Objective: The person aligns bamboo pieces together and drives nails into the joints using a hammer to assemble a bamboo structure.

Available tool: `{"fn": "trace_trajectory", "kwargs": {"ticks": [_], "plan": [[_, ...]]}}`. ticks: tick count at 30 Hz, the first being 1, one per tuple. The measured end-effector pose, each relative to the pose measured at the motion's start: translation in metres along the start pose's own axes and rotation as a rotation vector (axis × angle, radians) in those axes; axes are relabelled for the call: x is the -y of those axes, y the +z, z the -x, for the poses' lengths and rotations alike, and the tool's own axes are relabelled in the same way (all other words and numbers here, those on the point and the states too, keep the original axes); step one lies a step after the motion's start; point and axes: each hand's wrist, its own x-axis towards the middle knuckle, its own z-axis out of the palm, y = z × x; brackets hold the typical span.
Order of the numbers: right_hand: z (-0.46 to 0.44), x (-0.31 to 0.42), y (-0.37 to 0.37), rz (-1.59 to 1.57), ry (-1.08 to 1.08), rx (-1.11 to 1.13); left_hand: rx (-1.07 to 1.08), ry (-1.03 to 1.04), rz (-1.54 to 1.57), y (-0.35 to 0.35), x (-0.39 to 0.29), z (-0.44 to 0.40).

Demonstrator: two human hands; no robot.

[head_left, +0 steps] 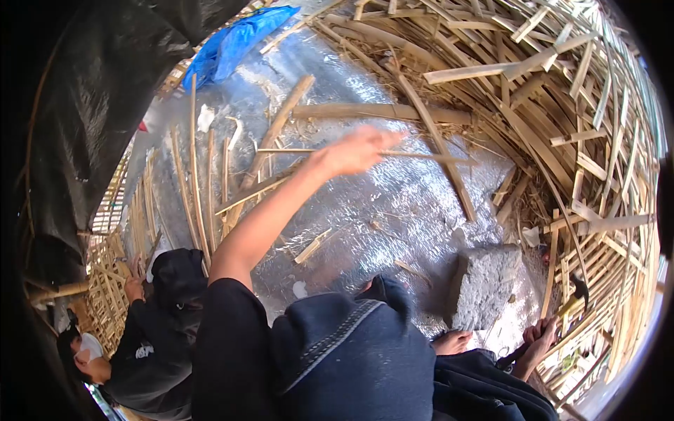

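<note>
My left hand (354,151), blurred, reaches out over the silvery floor, closed around a thin bamboo strip (428,156) that lies crosswise and sticks out on both sides of it. At lower right, my right hand (537,342) grips a hammer (570,306) with a yellow and black handle, its dark head pointing up. A rough concrete block (484,286) stands on the floor to the left of the hammer. Beyond my left hand lies a thick bamboo piece (379,111), with a long split piece (437,144) slanting across its right part.
Stacked bamboo lattice (547,91) fills the right side. Bamboo strips (200,182) lie at left, beneath a black sheet (91,105). A blue tarp (235,42) is at the back. Another person (144,358) in black sits at lower left, hands near a woven bamboo panel (105,281).
</note>
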Motion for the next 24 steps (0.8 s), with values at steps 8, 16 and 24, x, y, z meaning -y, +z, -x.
{"fn": "trace_trajectory", "kwargs": {"ticks": [8, 16, 24], "plan": [[0.017, 0.005, 0.016, 0.001, 0.061, -0.001, -0.789, -0.543, 0.003, 0.067, 0.020, 0.105], [-0.002, -0.003, 0.009, 0.021, 0.085, -0.010, -0.540, -0.548, 0.196, 0.064, 0.051, 0.140], [-0.001, -0.008, 0.007, 0.014, 0.094, 0.034, -0.482, -0.543, 0.708, 0.007, 0.025, 0.178]]}}
